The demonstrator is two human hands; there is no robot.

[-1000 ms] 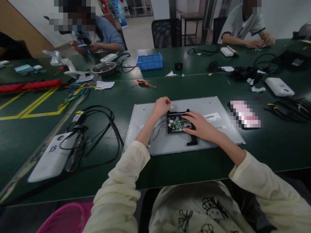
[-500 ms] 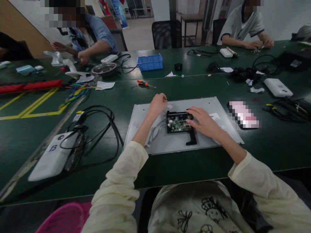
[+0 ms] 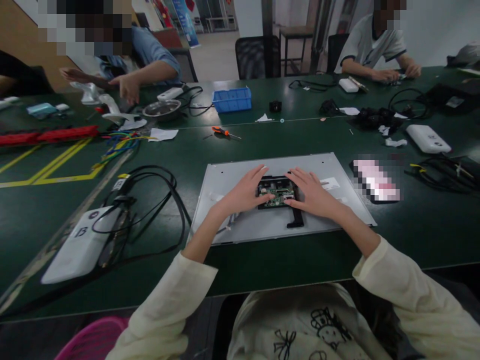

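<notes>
A grey metal panel [image 3: 322, 165] lies flat on the green table in front of me. In its middle sits a black frame holding a green circuit board [image 3: 278, 191]. My left hand [image 3: 245, 192] rests on the board's left side with fingers spread flat. My right hand [image 3: 313, 194] lies on its right side, fingers stretched over the board. Both hands touch the board and hold nothing. A black bracket [image 3: 296, 219] sticks out below the board. Grey wires [image 3: 228, 222] run under my left wrist.
Black cables [image 3: 157, 200] and a white device [image 3: 77, 245] lie left. An orange screwdriver [image 3: 221, 131], blue bin [image 3: 231, 99] and metal bowl [image 3: 161, 107] sit beyond. A white box [image 3: 427, 137] and more cables lie right. Other people work across the table. A pink basket [image 3: 95, 340] is below.
My left hand came down from the panel's upper edge onto the left side of the board, opening flat. My right hand stayed on the board's right side.
</notes>
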